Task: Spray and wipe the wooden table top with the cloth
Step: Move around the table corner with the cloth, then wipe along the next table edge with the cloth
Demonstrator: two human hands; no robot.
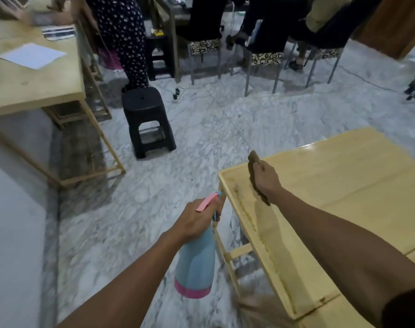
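The left hand (pixel 193 221) is gripping the neck of the spray bottle (pixel 195 261), fingers curled fully round it below the pink trigger head (pixel 207 201). The bottle is hanging tilted from that grip, pale blue body downward, pink base band lowest, over the marble floor (pixel 190 147) just left of the table's edge. The fingertips are wrapping out of sight behind the neck, so whether one is pressing the trigger cannot be told.

To the right of that hand, the right hand (pixel 266 179) is closing in a fist round the brown cloth (pixel 256 176). One end of the cloth is sticking up beyond the knuckles; the other is trailing below the wrist, touching the wooden table top (pixel 343 185) near its left rim. The middle of the cloth is hidden inside the fist. A darker, damp-looking streak is running along that rim, nearer than the cloth.

The table top is being cut off by the right and lower borders of the view. Well beyond the left hand, a black stool (pixel 146 119) is standing on the floor; farther left, a second wooden table (pixel 36 86) is carrying a white sheet (pixel 32 55). Seated and standing figures at the far side are blurred.
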